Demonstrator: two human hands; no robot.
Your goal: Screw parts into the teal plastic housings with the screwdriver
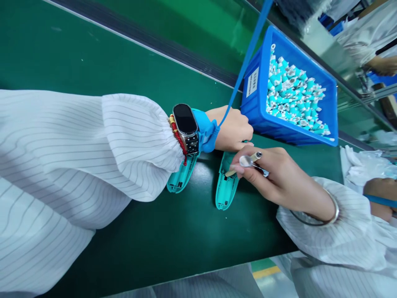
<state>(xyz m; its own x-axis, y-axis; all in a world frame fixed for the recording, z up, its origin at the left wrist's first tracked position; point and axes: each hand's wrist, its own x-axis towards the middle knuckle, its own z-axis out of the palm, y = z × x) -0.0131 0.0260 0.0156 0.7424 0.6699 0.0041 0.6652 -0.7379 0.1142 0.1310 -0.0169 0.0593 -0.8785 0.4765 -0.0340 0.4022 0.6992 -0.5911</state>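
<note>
Two long teal plastic shell halves lie hollow side up on the green bench, small dark parts inside. The left shell half [179, 181] is partly under my left sleeve. My left hand [231, 126], in a blue wrist strap [206, 130], is curled closed over the upper end of the right shell half [226, 192]; most of its fingertips are hidden. My right hand [268, 174] pinches a thin pen-like tool [256, 157] with a beige tip over that same shell. A small round whitish piece [245, 161] shows at these fingers; its kind is unclear.
A blue bin [288, 130] full of small teal-and-white parts stands beyond my hands. The strap's blue cord [245, 70] runs upward past the bin. White cloth and clear plastic [369, 163] lie at the right. Parts of other people [381, 198] show at the right edge.
</note>
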